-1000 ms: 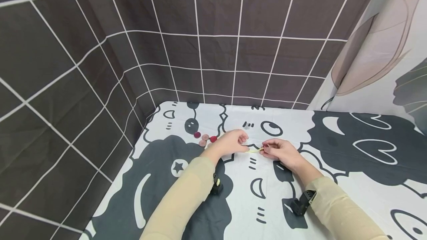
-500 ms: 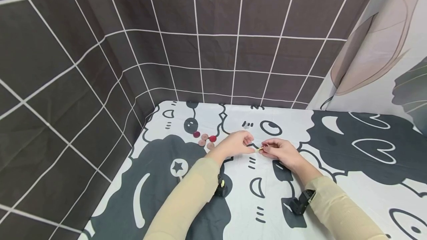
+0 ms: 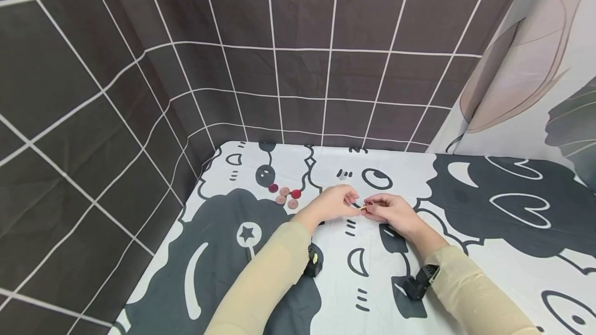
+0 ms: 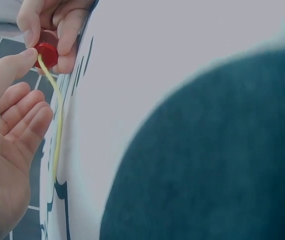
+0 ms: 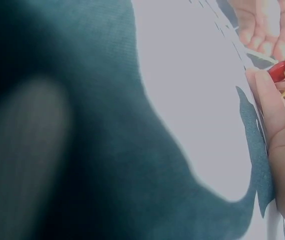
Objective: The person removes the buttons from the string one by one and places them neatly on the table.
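Note:
My right hand [image 3: 393, 212] pinches a small red button [image 4: 46, 54], with a darker button [image 4: 48, 36] behind it, between thumb and fingers. Yellow string [image 4: 59, 107] comes out of the red button's face, and its loose tail hangs down in the left wrist view. At the button's face, the fingertips of my left hand [image 3: 332, 201] pinch the string right beside the hole; the other left fingers are loosely bent. In the right wrist view the string also shows on the near side of the red button [image 5: 278, 71], between the right fingers.
Left of the hands, several loose buttons lie on the patterned cloth: a dark red button [image 3: 273, 188], a bright red button [image 3: 296, 194] and a few pinkish buttons [image 3: 281, 199]. A dark gridded curtain [image 3: 302, 76] rises behind; a pale curtain [image 3: 526, 71] hangs at right.
My left hand has moved right toward the right hand, and the stretch of yellow string between them has shortened. The right hand stays in place with its buttons.

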A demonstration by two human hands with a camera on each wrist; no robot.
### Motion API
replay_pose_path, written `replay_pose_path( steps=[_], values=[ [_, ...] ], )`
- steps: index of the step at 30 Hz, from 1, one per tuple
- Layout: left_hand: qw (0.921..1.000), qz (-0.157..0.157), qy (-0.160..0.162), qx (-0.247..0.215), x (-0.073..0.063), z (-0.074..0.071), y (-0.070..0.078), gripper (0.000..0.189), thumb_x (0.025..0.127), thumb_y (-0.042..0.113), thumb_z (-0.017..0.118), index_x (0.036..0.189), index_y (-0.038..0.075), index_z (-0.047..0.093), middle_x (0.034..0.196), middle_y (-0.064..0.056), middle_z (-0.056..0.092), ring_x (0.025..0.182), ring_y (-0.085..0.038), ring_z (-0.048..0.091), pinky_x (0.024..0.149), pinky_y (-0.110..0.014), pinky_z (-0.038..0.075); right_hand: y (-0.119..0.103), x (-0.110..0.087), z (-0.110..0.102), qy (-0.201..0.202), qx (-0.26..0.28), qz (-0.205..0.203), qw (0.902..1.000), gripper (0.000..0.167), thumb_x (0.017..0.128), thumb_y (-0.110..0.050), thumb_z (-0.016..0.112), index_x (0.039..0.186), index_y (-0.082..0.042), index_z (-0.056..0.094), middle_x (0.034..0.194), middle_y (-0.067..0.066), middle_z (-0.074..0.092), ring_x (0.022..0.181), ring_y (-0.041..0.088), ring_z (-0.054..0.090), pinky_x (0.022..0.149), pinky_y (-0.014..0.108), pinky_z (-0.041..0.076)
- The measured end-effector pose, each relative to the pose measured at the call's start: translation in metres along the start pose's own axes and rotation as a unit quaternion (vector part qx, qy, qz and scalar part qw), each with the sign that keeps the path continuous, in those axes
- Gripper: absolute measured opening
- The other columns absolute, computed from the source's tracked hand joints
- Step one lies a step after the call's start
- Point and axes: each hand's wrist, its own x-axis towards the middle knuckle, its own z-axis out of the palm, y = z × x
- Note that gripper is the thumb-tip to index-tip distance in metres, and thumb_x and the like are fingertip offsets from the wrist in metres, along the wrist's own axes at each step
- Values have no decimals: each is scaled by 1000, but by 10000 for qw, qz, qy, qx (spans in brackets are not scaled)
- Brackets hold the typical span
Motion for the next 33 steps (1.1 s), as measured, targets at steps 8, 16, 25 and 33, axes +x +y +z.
replay_pose_path(
  steps=[8, 16, 25, 33],
  values=[
    [9999, 73, 41, -68, 5, 6, -1, 37, 79, 26, 76, 107, 7, 62, 93, 4, 60, 85, -5, 55, 78, -17, 43, -2, 1, 2, 194, 17, 295, 9994, 38, 87, 4, 55, 116, 24, 42, 98, 19, 59, 90, 16, 65, 81, 31, 50],
    [9998, 178, -11, 109, 7, 8, 1, 34, 78, 23, 76, 104, 8, 61, 91, 5, 60, 84, -4, 55, 79, -15, 42, -2, 1, 1, 167, -13, 295, 9994, 32, 88, 3, 56, 111, 22, 44, 95, 14, 61, 88, 17, 66, 80, 30, 50],
    [9997, 193, -71, 130, 8, 10, 1, 32, 78, 24, 77, 102, 9, 61, 88, 7, 59, 82, -3, 54, 78, -15, 42, 0, -1, 1, 87, 38, 220, 9997, 33, 87, 1, 60, 110, 20, 46, 96, 13, 62, 88, 16, 66, 79, 29, 51],
    [9995, 292, -64, 121, 8, 11, 2, 28, 77, 23, 77, 98, 11, 62, 86, 8, 60, 80, -3, 54, 76, -15, 42, 0, 0, 0, 93, 7, 265, 9996, 36, 87, 0, 61, 112, 21, 45, 99, 16, 63, 89, 17, 66, 78, 29, 51]
  ],
)
